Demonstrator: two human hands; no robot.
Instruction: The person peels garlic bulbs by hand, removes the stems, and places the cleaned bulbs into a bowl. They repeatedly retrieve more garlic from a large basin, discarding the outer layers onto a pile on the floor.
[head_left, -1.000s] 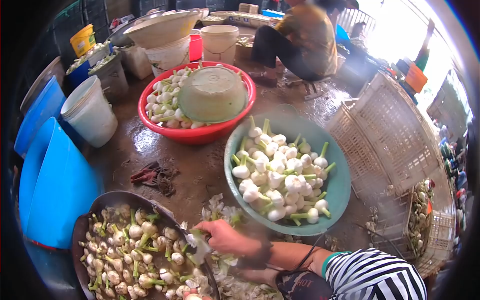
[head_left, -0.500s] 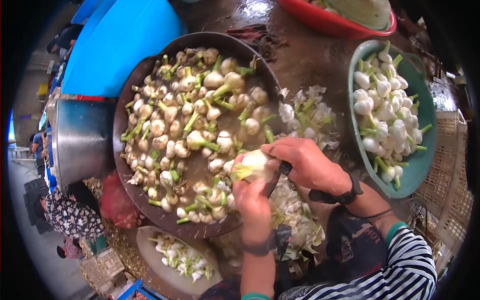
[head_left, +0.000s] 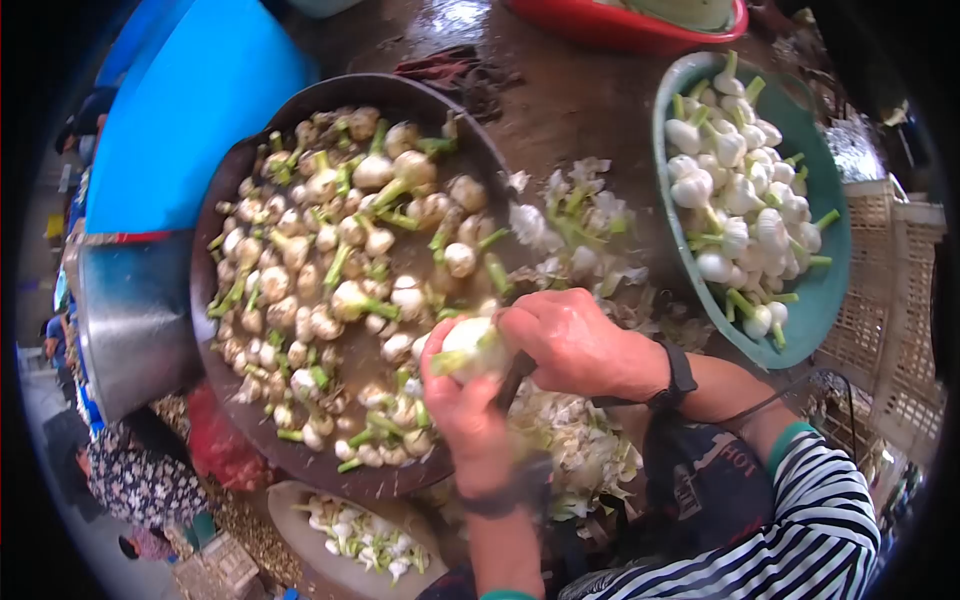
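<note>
A white garlic bulb (head_left: 468,350) with a pale green stem end sits in my left hand (head_left: 472,415), whose fingers wrap round it. Against the bulb's right side, my right hand (head_left: 575,345) is closed, its fingertips curled in. A dark narrow thing shows below those fingers; what it is I cannot make out. Both hands are over the right edge of a wide dark pan (head_left: 205,300), where unpeeled garlic bulbs (head_left: 285,250) lie in murky water. Beneath my forearms is a heap of garlic skins (head_left: 585,450).
A green basin (head_left: 830,290) of clean white garlic bulbs (head_left: 735,190) stands at right, beside plastic crates (head_left: 890,290). More skins (head_left: 580,215) lie between pan and basin. A red basin (head_left: 640,35), blue tub (head_left: 190,120), metal pot (head_left: 135,320) and pale dish (head_left: 290,510) surround the pan.
The view has shifted, so the pan and basin sit further left. My left hand has turned slightly around the bulb, and my right fingers have curled in closer beside it.
</note>
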